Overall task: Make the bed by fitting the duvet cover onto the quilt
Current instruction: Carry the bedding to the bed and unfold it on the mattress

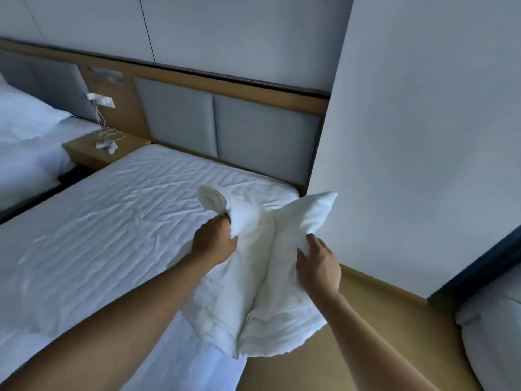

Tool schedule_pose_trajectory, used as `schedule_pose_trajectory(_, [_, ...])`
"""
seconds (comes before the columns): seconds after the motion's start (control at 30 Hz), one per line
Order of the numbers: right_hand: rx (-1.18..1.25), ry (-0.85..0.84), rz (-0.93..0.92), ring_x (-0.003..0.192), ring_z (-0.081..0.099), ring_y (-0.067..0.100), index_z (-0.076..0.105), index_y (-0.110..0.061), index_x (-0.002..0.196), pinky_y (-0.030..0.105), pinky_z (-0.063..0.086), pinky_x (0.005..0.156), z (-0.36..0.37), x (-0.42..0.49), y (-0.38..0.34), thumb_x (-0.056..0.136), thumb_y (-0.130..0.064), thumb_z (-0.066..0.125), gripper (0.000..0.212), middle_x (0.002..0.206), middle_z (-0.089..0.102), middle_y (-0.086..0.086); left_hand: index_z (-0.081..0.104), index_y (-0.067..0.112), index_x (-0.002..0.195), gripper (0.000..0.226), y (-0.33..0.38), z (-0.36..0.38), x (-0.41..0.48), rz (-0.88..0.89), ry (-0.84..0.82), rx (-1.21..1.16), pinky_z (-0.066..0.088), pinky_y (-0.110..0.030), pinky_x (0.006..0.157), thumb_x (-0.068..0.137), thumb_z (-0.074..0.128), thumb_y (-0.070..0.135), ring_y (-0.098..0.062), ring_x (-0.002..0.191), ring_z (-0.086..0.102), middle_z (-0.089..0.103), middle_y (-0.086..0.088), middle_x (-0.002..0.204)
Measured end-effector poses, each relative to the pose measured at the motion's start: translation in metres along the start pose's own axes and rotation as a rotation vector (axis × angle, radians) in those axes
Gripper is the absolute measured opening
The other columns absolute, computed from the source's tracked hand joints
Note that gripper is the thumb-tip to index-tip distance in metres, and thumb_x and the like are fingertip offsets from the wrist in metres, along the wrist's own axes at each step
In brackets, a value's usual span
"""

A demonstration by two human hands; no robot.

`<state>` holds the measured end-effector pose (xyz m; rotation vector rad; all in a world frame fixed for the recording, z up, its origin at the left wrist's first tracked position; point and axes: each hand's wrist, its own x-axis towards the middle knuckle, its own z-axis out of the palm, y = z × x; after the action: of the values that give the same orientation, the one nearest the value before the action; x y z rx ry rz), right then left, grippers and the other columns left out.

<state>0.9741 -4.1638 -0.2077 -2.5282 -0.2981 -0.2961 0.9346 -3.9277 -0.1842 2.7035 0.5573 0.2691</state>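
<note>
Both arms reach forward; left hand and right hand fingers pinch the quilt corners.

Soft white padded cloth quilt, matt, puffy, finely creased. White cotton-like fitted sheet on mattress, matt, rippled with shallow wrinkles. Grey upholstered headboard panels, matt fabric, smooth. Light wood-look headboard frame and bedside table, satin, smooth. Tan floor, smooth, low sheen. Pale painted wall, matt.
</note>
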Motion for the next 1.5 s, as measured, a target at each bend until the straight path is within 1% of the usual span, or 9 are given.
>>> schedule_pose_trajectory(0.17, [0.021,-0.059,-0.096,0.082,0.06,0.037,0.055,-0.017,0.107,0.032,0.035,0.058,0.069,0.151,0.005,0.09,-0.024,0.062,0.02,0.093,0.061,0.0,0.062,0.007,0.11,0.031,-0.022,0.022,0.121,-0.148,0.089,-0.016,0.049,-0.04,0.08,0.087,0.069,0.027,-0.04,0.102,0.064,0.069,-0.015,0.107])
schedule_pose_trajectory(0.47, [0.143,-0.26,-0.265,0.102,0.063,0.035,0.058,-0.017,0.126,0.041,0.05,0.075,0.203,0.418,-0.007,0.091,-0.026,0.062,0.035,0.114,0.068,0.006,0.062,0.007,0.096,0.023,-0.049,0.056,0.33,-0.458,0.195,-0.018,0.051,-0.042,0.079,0.084,0.071,0.024,-0.041,0.097,0.066,0.07,-0.015,0.095])
schedule_pose_trajectory(0.77, [0.119,-0.465,-0.424,0.11,0.061,0.034,0.054,-0.017,0.133,0.039,0.047,0.081,0.282,0.574,-0.082,0.099,-0.027,0.056,0.036,0.12,0.064,0.009,0.065,0.009,0.11,0.03,-0.092,0.027,0.446,-0.606,0.331,-0.023,0.053,-0.043,0.077,0.082,0.07,0.022,-0.044,0.092,0.067,0.072,-0.015,0.095])
schedule_pose_trajectory(1.0, [0.1,-0.523,-0.585,0.118,0.057,0.033,0.052,-0.021,0.138,0.038,0.045,0.093,0.381,0.67,-0.191,0.102,-0.031,0.051,0.037,0.129,0.062,0.008,0.064,0.005,0.108,0.029,-0.206,0.005,0.525,-0.727,0.454,-0.031,0.054,-0.045,0.083,0.085,0.071,0.021,-0.044,0.097,0.066,0.071,-0.018,0.1])
schedule_pose_trajectory(1.13, [0.087,-0.54,-0.624,0.11,0.06,0.034,0.051,-0.024,0.129,0.037,0.043,0.079,0.462,0.731,-0.283,0.102,-0.036,0.049,0.029,0.12,0.066,0.008,0.063,0.003,0.11,0.032,-0.293,0.001,0.563,-0.872,0.616,-0.111,0.049,-0.039,0.081,0.085,0.07,0.02,-0.045,0.098,0.066,0.07,-0.021,0.103])
schedule_pose_trajectory(1.23, [0.086,-0.61,-0.503,0.103,0.062,0.037,0.048,-0.022,0.12,0.035,0.042,0.074,0.536,0.777,-0.33,0.098,-0.038,0.054,0.028,0.111,0.066,0.014,0.063,0.004,0.11,0.032,-0.356,0.012,0.585,-1.01,0.692,-0.254,0.044,-0.032,0.082,0.087,0.069,0.025,-0.039,0.102,0.066,0.071,-0.017,0.105])
schedule_pose_trajectory(1.3, [0.023,-0.725,-0.333,0.115,0.059,0.038,0.045,-0.014,0.129,0.038,0.046,0.085,0.586,0.794,-0.335,0.093,-0.036,0.064,0.047,0.125,0.062,0.019,0.06,0.0,0.112,0.041,-0.396,0.031,0.597,-1.205,0.587,-0.308,0.048,-0.035,0.085,0.087,0.071,0.031,-0.039,0.109,0.064,0.069,-0.019,0.11])
schedule_pose_trajectory(1.4, [-0.306,-0.95,-0.196,0.134,0.046,0.036,0.023,0.0,0.151,0.037,0.042,0.103,0.64,0.777,-0.295,0.091,-0.039,0.069,0.085,0.149,0.044,0.021,0.057,-0.003,0.124,0.06,-0.434,0.079,0.592,-1.478,0.263,-0.53,0.053,-0.044,0.095,0.084,0.077,0.036,-0.037,0.115,0.062,0.066,-0.018,0.119])
schedule_pose_trajectory(1.5, [-0.437,-1.151,-0.12,0.126,0.055,0.032,0.016,-0.004,0.155,0.032,0.045,0.097,0.659,0.733,-0.221,0.092,-0.038,0.065,0.087,0.139,0.055,0.017,0.046,-0.001,0.137,0.074,-0.425,0.138,0.567,-1.62,-0.154,-0.607,0.05,-0.047,0.085,0.083,0.08,0.035,-0.039,0.125,0.055,0.058,-0.019,0.132])
